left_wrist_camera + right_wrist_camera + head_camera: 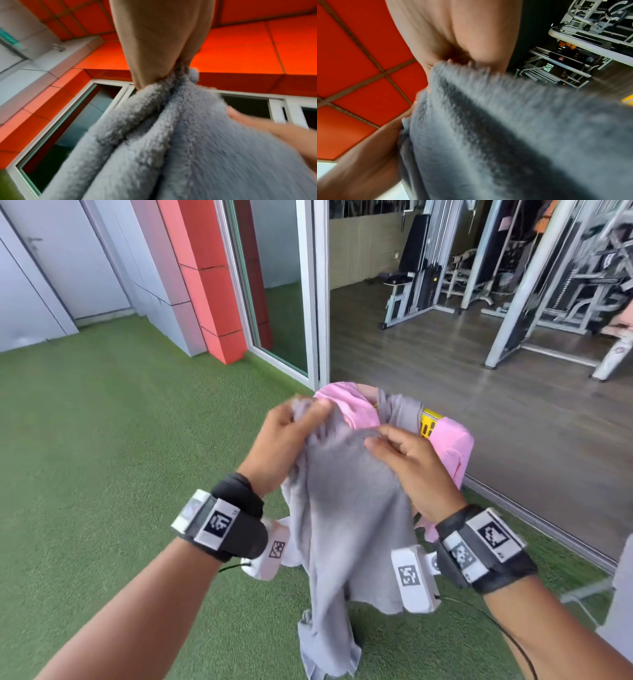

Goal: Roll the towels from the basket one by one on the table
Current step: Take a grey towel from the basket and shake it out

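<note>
A grey towel hangs in the air between both hands, its lower end dangling above the green turf. My left hand pinches its upper left edge; the left wrist view shows the bunched grey towel caught in my left hand. My right hand grips the upper right part, and in the right wrist view the grey towel is held at my right hand. Behind the hands stands a yellow basket with pink towels and another grey towel draped over it.
Green artificial turf covers the ground. A red and grey pillar and a glass door frame stand ahead. Gym machines stand on a wooden floor to the right. A white edge shows at far right.
</note>
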### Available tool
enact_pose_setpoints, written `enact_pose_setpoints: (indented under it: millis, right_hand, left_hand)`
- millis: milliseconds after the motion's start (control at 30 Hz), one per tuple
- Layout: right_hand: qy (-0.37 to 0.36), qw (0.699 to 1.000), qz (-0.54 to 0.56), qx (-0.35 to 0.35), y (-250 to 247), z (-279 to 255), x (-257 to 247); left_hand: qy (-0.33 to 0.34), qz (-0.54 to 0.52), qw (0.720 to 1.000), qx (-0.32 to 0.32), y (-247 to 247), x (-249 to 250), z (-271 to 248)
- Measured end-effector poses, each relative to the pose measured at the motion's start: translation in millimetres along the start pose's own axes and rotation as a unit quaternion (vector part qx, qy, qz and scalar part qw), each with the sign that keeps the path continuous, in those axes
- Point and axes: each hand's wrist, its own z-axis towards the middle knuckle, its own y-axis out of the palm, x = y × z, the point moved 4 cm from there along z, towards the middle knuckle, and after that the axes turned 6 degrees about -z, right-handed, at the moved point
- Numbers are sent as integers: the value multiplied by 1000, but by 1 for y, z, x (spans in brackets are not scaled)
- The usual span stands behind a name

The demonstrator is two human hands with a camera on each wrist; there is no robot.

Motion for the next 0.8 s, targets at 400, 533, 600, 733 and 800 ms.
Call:
enact_pose_setpoints:
  millis: [400, 533, 600, 733, 800]
  right_hand:
    - [40, 999, -19, 28, -23, -18, 7]
    - [42, 997, 4, 60, -41, -12, 4]
    - [48, 996, -41, 68, -57, -22, 17]
    - [92, 992, -56, 64, -99, -61, 41]
    - [89, 992, -40, 81, -121, -72, 40]
  left_hand:
    - [-33, -76, 994, -75, 37, -21, 1]
    - [-72, -107, 979, -158, 92, -38, -11]
    - [-71, -136, 979, -136, 95, -35, 0]
    - [-82, -193, 976, -58, 89, -27, 28]
    - [-94, -185, 976, -73, 109, -29, 33]
